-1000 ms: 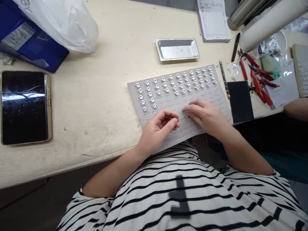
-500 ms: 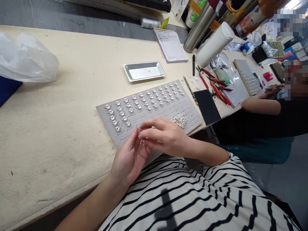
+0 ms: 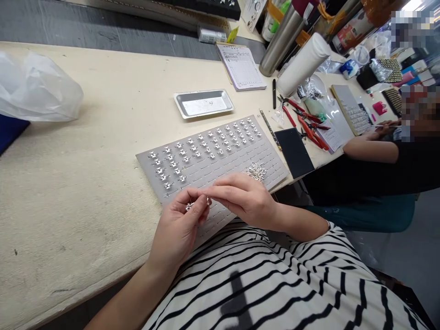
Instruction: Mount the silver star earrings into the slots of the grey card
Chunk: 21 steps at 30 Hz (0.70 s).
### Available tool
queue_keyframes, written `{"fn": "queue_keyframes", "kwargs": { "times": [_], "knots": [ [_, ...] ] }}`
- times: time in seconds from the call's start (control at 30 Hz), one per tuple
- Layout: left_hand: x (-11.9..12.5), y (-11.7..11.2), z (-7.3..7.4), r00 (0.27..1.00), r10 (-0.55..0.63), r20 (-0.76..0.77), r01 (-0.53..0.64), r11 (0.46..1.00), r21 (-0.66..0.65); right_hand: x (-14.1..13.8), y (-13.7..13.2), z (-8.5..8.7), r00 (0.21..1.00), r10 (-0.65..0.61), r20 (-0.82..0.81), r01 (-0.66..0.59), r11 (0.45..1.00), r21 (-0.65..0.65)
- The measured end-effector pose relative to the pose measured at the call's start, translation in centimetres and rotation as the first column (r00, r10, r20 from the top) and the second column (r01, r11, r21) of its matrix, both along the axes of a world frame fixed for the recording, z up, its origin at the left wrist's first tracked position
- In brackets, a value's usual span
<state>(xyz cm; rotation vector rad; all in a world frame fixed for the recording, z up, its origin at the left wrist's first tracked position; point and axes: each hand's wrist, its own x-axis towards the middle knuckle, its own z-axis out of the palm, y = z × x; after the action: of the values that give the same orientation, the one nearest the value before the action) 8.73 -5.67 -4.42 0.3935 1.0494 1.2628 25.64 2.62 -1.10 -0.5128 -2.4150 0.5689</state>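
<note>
A grey slotted display board (image 3: 220, 167) lies at the table's near edge, its far rows filled with several small silver rings (image 3: 206, 146). A loose heap of silver rings (image 3: 256, 172) rests on the board's right part. My left hand (image 3: 178, 229) is curled over the board's near edge and pinches a small silver ring (image 3: 189, 206). My right hand (image 3: 245, 199) meets it, fingertips pinched on a second silver ring (image 3: 208, 200).
A metal tray (image 3: 203, 102) sits beyond the board, a notepad (image 3: 240, 67) behind it. Red pliers (image 3: 307, 123), a black pad (image 3: 294, 151), a white roll (image 3: 302, 64) and a steel flask (image 3: 280, 41) stand to the right. A co-worker's arm (image 3: 371, 149) rests at right. A plastic bag (image 3: 34, 94) lies at left.
The view swung from overhead to the right and steadied. My right hand left the board, uncovering the ring heap, and came to my left hand; both now pinch rings, held slightly lower.
</note>
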Motion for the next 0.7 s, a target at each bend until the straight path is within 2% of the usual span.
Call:
{"fn": "queue_keyframes", "kwargs": {
  "times": [0.1, 0.23, 0.3, 0.37, 0.43, 0.53, 0.7],
  "knots": [
    [0.1, -0.1, -0.1, 0.999, -0.020, 0.047, 0.020, 1.000, -0.010, -0.2, -0.1, 0.0, 0.999, -0.030, -0.026, 0.029, 0.999, -0.019],
    [0.4, -0.2, -0.3, 0.998, -0.030, 0.058, 0.031, 1.000, -0.007, -0.5, -0.2, 0.2, 0.996, -0.077, -0.052, 0.067, 0.981, -0.183],
    [0.6, -0.1, -0.4, 0.998, -0.015, 0.058, 0.016, 1.000, -0.014, -0.5, -0.3, 0.1, 0.994, -0.091, -0.062, 0.076, 0.973, -0.217],
    [0.7, 0.0, -0.4, 0.995, -0.005, 0.096, 0.007, 1.000, -0.020, -0.3, -0.4, 0.0, 0.988, -0.143, -0.056, 0.135, 0.981, -0.137],
    [0.8, 0.1, -0.7, 0.992, -0.002, 0.130, -0.001, 1.000, 0.020, -0.2, -0.3, -0.3, 0.980, -0.198, -0.034, 0.198, 0.980, 0.019],
    [0.6, 0.2, -1.0, 0.994, 0.003, 0.109, -0.007, 0.999, 0.034, -0.3, -0.1, -0.6, 0.980, -0.201, -0.003, 0.198, 0.958, 0.207],
    [0.5, 0.0, -1.4, 0.998, 0.008, 0.068, -0.012, 0.998, 0.059, -0.5, -0.3, -0.4, 0.982, -0.171, 0.079, 0.140, 0.943, 0.302]
  ]
}}
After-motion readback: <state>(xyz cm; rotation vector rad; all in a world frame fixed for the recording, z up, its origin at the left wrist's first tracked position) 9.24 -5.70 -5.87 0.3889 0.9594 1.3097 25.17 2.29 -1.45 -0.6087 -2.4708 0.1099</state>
